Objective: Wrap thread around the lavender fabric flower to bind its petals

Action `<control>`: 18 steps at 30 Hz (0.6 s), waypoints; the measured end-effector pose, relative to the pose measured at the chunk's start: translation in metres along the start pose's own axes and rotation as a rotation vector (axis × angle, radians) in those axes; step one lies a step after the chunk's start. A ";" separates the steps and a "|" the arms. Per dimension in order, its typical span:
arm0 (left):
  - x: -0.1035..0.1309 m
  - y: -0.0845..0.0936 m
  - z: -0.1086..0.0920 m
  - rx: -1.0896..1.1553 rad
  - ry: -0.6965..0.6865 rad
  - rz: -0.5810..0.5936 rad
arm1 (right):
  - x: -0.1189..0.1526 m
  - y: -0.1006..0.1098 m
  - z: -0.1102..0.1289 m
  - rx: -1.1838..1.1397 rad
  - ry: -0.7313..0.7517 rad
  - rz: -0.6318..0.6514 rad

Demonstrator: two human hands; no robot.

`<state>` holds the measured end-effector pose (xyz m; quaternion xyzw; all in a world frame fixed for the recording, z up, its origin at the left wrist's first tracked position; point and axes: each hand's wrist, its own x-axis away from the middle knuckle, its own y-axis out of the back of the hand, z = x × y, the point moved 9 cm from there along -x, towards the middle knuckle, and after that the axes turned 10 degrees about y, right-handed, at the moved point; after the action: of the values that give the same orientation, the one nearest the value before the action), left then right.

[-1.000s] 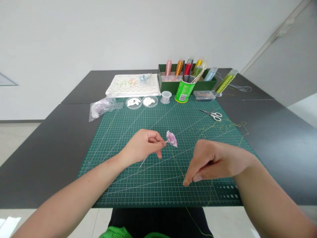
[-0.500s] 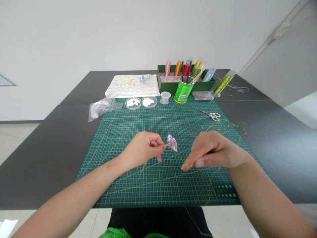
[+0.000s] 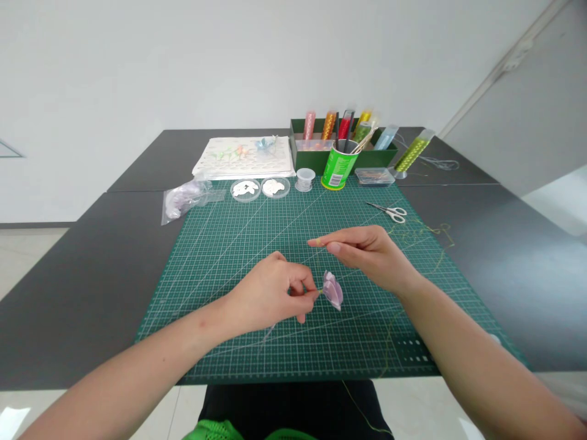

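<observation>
Pinched by its thin stem, a pale purple flower (image 3: 332, 291) points to the right from the fingertips of my left hand (image 3: 279, 290). My right hand (image 3: 362, 250) is above and beyond the flower, its thumb pressed against the fingers; yellow-green thread seems to be between them, though it is too fine to follow fully. Loose yellow-green thread (image 3: 387, 348) trails over the green cutting mat (image 3: 238, 244) and off its front edge. Thin wire ends show beneath my left wrist.
White-handled scissors (image 3: 395, 214) lie on the mat at the right. Behind are two dishes of white pieces (image 3: 245, 189), a green can (image 3: 338, 168), a dark green box (image 3: 312, 162) with thread spools, white sheets (image 3: 215, 165) and a plastic bag (image 3: 181, 200).
My right hand has moved up and left, from beside the flower to beyond it. My left hand and the flower have shifted slightly right and nearer to me.
</observation>
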<state>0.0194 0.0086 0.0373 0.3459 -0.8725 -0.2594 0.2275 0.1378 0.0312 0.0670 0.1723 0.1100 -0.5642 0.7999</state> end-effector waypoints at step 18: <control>0.024 0.062 -0.010 0.018 -0.140 -0.596 | 0.001 0.000 -0.037 0.212 -0.200 0.224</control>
<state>-0.0208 0.0266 0.0877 0.5700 -0.7484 -0.3300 0.0777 0.1388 0.0450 0.0331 0.2096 -0.0501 -0.4942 0.8422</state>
